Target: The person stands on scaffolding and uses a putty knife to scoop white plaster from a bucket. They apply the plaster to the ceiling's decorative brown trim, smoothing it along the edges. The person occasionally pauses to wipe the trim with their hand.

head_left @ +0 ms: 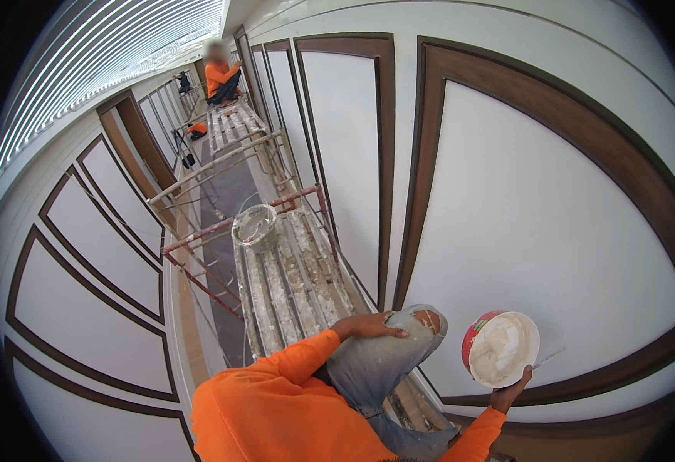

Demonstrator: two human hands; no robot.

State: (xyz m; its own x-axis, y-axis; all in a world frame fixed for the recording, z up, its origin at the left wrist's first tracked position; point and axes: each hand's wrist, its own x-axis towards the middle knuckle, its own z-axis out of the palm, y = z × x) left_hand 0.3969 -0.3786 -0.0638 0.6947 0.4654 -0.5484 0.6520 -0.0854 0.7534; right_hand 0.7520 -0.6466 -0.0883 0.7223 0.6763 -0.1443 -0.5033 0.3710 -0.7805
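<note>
My right hand (511,389) grips a round white tub (501,350) with a red side, holding pale paste. A thin flat tool (549,358), perhaps a scraper, juts out beside that hand; whether my fingers hold it too is unclear. My left hand (372,327) lies open on my bent knee (411,327), in torn, stained grey jeans. Under me is a paint-spattered scaffold plank (291,262), with a pale bucket (254,231) standing on it ahead of me.
Red metal scaffold frames (199,231) and a lighter rail (176,189) cross the corridor. A person in orange (222,77) squats on a farther plank. Framed white panels (538,231) line the right wall, more (99,231) the left. A grey floor strip (226,323) runs below.
</note>
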